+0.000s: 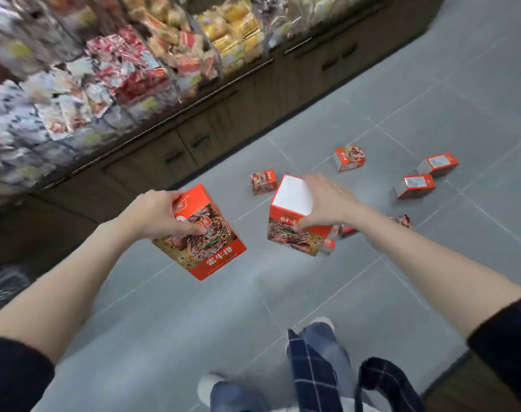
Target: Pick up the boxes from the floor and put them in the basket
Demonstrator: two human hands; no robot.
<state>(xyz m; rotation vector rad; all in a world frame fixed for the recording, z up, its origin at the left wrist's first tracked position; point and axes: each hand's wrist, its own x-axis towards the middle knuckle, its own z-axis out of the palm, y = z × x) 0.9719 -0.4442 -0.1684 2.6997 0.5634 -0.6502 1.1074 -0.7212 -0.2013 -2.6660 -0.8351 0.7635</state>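
My left hand [161,214] grips a red box with a meat picture [207,246], held tilted above the grey floor. A second red box [292,215], its white end face up, is in my right hand [327,203], fingers over its top and thumb on its front. Several more red boxes lie on the floor beyond: one [263,181] just behind the hands, one [350,158] farther back, two [415,186] [437,164] at the right, and small ones partly hidden under my right wrist [405,221]. A dark basket [3,288] shows at the left edge.
A shelf unit [194,138] packed with snack packets runs diagonally along the left and top, with dark cabinet doors below. My feet and jeans [318,346] stand at the bottom centre. A wooden edge [476,388] sits at the bottom right.
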